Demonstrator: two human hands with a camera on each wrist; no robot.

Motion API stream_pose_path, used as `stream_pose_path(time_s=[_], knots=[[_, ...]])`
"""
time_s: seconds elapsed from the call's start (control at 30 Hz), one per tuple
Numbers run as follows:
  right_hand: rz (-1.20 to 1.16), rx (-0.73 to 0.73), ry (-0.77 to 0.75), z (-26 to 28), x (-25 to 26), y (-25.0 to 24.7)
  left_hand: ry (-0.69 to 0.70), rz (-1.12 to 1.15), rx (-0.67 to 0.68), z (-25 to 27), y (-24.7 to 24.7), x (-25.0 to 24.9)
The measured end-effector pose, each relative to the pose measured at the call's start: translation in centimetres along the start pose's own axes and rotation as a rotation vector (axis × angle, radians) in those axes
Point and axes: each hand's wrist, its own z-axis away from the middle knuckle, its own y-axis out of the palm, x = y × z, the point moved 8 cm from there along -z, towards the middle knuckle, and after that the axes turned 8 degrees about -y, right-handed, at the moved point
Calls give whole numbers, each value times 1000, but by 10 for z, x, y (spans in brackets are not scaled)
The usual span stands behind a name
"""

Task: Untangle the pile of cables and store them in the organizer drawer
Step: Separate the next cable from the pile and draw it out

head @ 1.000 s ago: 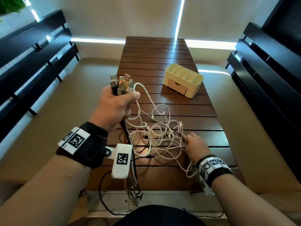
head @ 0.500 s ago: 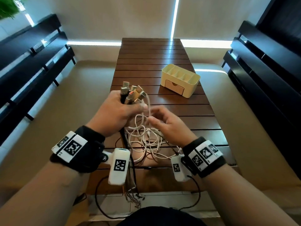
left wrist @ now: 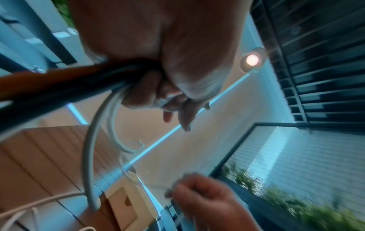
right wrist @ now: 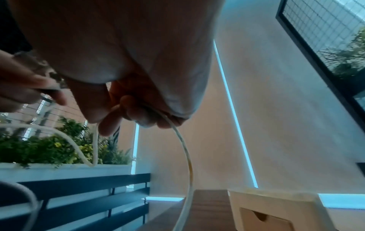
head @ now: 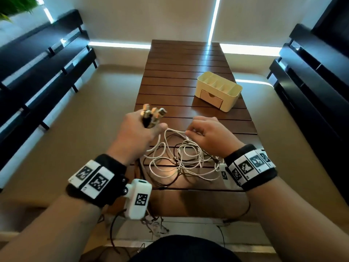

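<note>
Right hand back at the bundle, drawing out one white strand

Half a second ago the right hand (head: 205,133) met the left hand (head: 138,132) at the plug ends; now it sits apart at 3 o'clock of it, fingertips pinching a white cable (head: 176,131) stretched between them, so one cable looks nearly singled out. The left fist stays clamped around the plug bundle (head: 153,116). The tangle (head: 177,159) lies on the table (head: 188,59) at 6 o'clock of both hands; the organizer (head: 220,91), drawer closed, stands at 1 o'clock.

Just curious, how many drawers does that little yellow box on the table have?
1 that shows: a small drawer low in the front of the box, shut, on the table's far right. Other sides are hidden.
</note>
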Motion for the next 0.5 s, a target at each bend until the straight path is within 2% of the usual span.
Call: stream_pose_path(time_s=[0.1,0.3,0.4,0.5], knots=[[-28,-71,-133,-9,26,-5,105,-64,187,3,32,-18],[-130,-154,-149,-6,32,-18,167,-53,371,0,45,-16],[-183,-180,-135,-3,33,-20,223,-59,361,2,45,-22],[-279,-205,-51,0,28,-18,233,-14,247,0,34,-25]])
